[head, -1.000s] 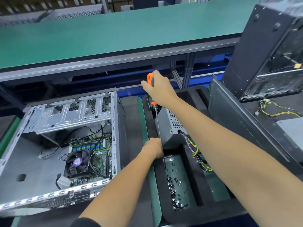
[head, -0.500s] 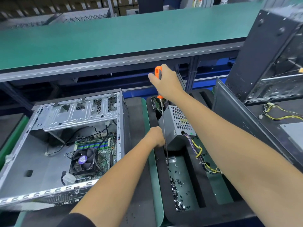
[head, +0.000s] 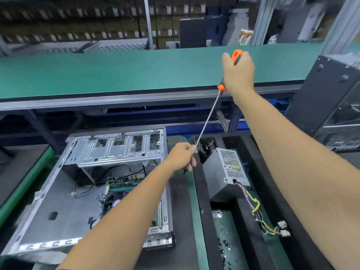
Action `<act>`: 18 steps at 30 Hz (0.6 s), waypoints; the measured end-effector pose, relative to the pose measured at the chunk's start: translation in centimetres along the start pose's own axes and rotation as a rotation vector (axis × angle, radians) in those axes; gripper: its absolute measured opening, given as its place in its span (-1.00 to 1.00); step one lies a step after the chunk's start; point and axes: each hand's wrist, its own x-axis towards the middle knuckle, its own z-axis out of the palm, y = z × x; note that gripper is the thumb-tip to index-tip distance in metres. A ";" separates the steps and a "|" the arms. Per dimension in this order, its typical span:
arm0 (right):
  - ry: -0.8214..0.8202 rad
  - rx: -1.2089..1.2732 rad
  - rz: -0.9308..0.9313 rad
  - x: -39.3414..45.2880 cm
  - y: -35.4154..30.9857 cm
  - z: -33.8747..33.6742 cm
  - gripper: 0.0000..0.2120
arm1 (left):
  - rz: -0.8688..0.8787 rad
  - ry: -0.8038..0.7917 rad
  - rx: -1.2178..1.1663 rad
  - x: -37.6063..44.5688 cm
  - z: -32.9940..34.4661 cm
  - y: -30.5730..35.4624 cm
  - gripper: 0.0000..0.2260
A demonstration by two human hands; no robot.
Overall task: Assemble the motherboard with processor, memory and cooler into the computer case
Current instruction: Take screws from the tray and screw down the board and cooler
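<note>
the right hand (head: 238, 75) grips the orange handle of a long screwdriver (head: 208, 117) up at one o'clock, and the left hand (head: 182, 155) is curled round the lower end of its shaft near the centre, the tip hidden in the fingers, so i judge a screw is being seated on the tip. the open computer case (head: 87, 184) lies at eight o'clock with the motherboard (head: 124, 185) inside, its cooler mostly behind the left forearm. next the tip must swing over to a board mounting hole without dropping the screw; loose screws (head: 224, 248) sit in a tray at five o'clock.

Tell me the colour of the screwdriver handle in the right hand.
Orange with a dark grey grip strip, seen in the head view: screwdriver handle, right hand.
</note>
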 end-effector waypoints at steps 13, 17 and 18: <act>-0.025 0.055 0.075 -6.5 -4.5 12.4 -0.78 | -0.078 0.339 -0.196 -4.3 -14.0 -7.2 -0.76; -0.066 0.118 0.132 -8.8 -5.6 16.0 -0.75 | -0.085 0.367 -0.196 -6.8 -18.8 -11.4 -0.77; -0.075 0.124 0.144 -9.1 -5.9 16.8 -0.74 | -0.080 0.357 -0.230 -7.4 -19.8 -12.2 -0.79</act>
